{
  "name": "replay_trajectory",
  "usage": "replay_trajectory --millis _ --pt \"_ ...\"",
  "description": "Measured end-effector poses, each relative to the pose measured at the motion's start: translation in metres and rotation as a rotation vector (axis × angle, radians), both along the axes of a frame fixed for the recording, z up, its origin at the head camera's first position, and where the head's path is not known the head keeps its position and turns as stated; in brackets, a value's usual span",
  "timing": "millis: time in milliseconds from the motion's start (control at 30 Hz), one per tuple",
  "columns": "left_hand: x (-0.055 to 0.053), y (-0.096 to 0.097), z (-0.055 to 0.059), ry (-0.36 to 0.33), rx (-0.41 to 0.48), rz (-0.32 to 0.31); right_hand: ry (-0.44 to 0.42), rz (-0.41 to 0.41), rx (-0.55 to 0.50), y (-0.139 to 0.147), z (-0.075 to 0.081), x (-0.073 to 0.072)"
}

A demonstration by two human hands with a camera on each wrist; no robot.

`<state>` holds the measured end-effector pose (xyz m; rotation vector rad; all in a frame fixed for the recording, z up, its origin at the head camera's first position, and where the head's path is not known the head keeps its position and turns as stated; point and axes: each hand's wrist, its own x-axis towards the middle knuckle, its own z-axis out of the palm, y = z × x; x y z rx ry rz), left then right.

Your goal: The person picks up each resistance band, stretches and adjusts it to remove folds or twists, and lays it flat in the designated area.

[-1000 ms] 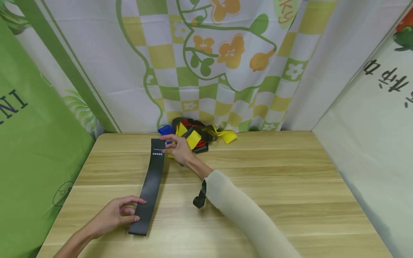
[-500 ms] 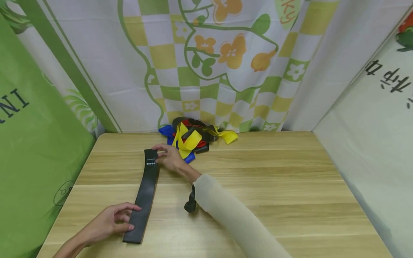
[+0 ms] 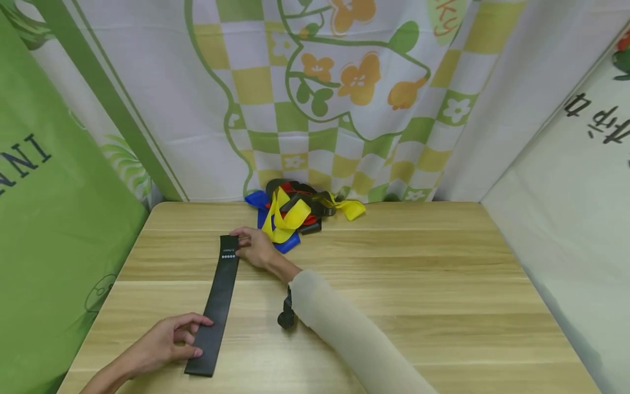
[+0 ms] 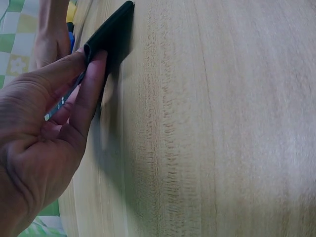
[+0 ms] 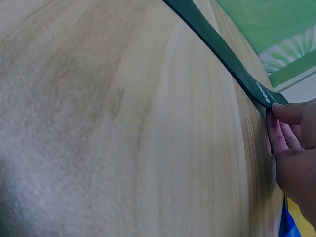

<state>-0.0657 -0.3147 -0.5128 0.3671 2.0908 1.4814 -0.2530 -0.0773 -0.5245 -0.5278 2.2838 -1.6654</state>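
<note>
A flat black resistance band (image 3: 220, 298) with a row of white dots near its far end stretches lengthwise over the left part of the table. My left hand (image 3: 159, 345) grips its near end from the left side, the edge pinched between thumb and fingers, as the left wrist view shows the band (image 4: 114, 37) raised off the wood. At the far end, my right hand (image 3: 257, 249) pinches the band's right edge by the printed dots. In the right wrist view the thumb lies over the band (image 5: 229, 59) and fingers are behind it.
A tangled heap of yellow (image 3: 285, 221), blue (image 3: 289, 242), red and black bands lies at the table's back edge, just beyond my right hand. Patterned cloth (image 3: 305, 142) hangs behind the wooden table (image 3: 418, 284). A green cloth (image 3: 59, 208) borders the left side.
Both hands have brought the black band toward the near left, away from the heap. The blue band beside my right hand shows more now. Both grips stay on the band.
</note>
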Motion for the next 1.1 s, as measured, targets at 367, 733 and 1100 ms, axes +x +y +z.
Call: replay_trajectory --millis 367,733,1100 --pt "-0.003 0.0 0.0 -0.004 -0.071 -0.02 0.193 0.052 0.169 -0.004 -0.003 0.0" --pt "-0.007 -0.005 0.002 0.178 -0.178 -0.102 0.374 0.069 0.317 0.004 0.009 0.003" --pt "-0.028 0.006 0.022 0.431 -0.278 0.052 0.33 -0.031 0.085 0.031 0.044 -0.006"
